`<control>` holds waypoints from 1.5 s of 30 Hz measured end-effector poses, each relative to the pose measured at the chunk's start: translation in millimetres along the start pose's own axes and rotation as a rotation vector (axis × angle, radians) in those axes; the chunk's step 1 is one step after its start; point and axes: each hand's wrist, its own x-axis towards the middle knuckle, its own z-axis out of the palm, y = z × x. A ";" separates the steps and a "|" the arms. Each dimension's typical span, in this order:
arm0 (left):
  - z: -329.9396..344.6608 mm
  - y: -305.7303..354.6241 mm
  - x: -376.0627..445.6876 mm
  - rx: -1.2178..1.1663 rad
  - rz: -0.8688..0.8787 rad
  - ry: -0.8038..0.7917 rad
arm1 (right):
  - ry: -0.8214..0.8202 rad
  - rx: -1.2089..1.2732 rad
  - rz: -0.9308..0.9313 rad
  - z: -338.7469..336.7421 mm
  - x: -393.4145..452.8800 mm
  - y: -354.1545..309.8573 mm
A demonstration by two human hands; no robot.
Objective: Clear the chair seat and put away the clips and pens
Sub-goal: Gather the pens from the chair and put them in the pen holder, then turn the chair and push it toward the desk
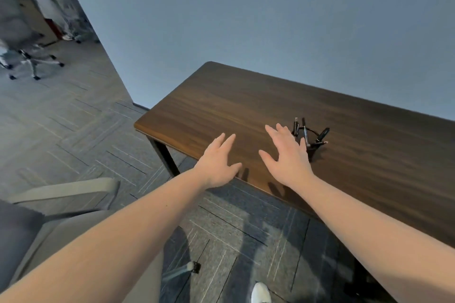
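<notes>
A black pen holder with several dark pens stands on the dark wooden desk. My right hand hovers flat just left of the holder, fingers spread, holding nothing. My left hand is over the desk's near edge, fingers apart and empty too. The grey chair is at the lower left; my left forearm hides much of its seat. No clips are visible.
The desk stands against a blue-grey wall. Grey patterned carpet covers the floor. Another office chair stands at the far left near a doorway. A chair castor and a white shoe are below.
</notes>
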 end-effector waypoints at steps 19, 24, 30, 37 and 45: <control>-52.6 -201.5 -376.1 0.171 -0.380 0.192 | -0.336 0.053 -0.475 98.0 -211.5 -284.5; -76.8 -238.7 -425.7 0.222 -0.488 0.269 | -0.405 0.101 -0.584 127.8 -215.8 -347.5; -117.3 -270.8 -479.2 0.370 -0.581 0.365 | -0.452 0.132 -0.704 150.7 -224.1 -421.1; -160.6 -337.2 -536.1 0.509 -0.742 0.528 | -0.474 0.144 -0.744 173.8 -249.2 -497.7; -218.7 -461.7 -596.1 0.423 -0.701 0.651 | -0.447 0.181 -0.618 217.8 -294.2 -604.6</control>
